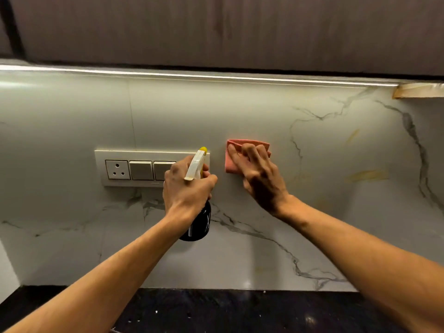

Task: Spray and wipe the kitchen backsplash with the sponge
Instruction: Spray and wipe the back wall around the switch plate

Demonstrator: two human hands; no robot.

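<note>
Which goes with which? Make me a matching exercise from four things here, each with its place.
1 bottle
2 cloth
3 socket
4 light strip

a pressed to the backsplash by the right hand
b under the cabinet
c in the left hand
d left end of the switch plate

Pairs: 1-c, 2-a, 3-d, 4-b
</note>
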